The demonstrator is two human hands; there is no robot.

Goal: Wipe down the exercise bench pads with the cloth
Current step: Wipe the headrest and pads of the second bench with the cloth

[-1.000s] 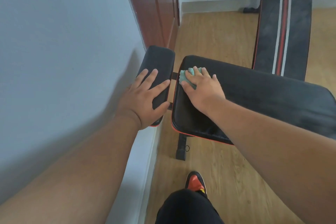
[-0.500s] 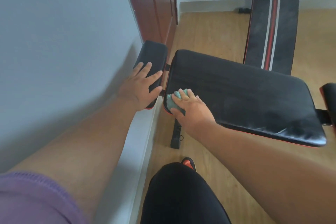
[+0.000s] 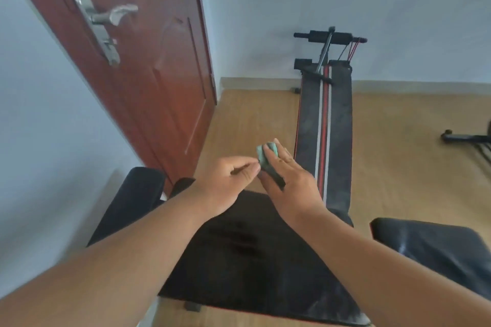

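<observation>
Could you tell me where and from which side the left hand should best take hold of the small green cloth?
Probably the bunched upper end of the small green cloth, approached from the left. That end shows beyond the right hand, whose fingers cover the rest, and the left hand already has its fingertips at that left edge.

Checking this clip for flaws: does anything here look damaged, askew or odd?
Nothing looks damaged. The cloth is off the main pad, bunched between both hands; dark streaks mark the pad's middle.
</observation>
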